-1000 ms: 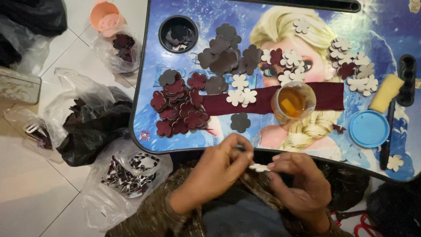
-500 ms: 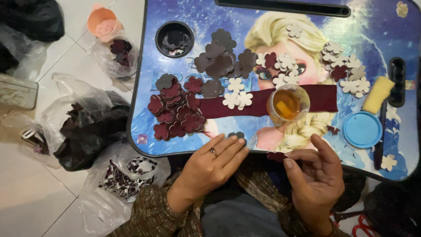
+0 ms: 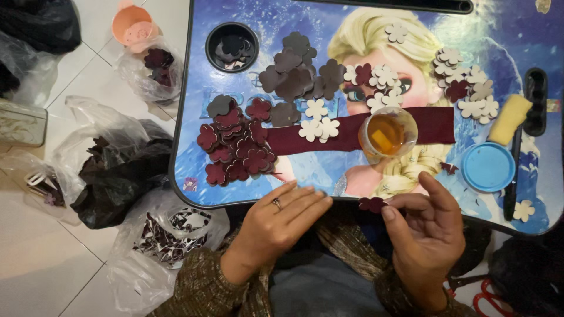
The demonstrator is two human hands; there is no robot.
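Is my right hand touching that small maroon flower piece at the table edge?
Touching. The head view shows the right hand pinching the maroon flower piece between thumb and fingers, no gap visible.

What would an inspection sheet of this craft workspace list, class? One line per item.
Surface: printed lap table, crowded.
Job's things: maroon flower cutout pinched in right hand; maroon pile, cream flowers, maroon strip.
Clutter: glue cup, blue lid, yellow sponge, black cup.
Grippers: left hand flat at table edge, empty.
Cables: nothing seen.
Surroundings: plastic bags on tiled floor.
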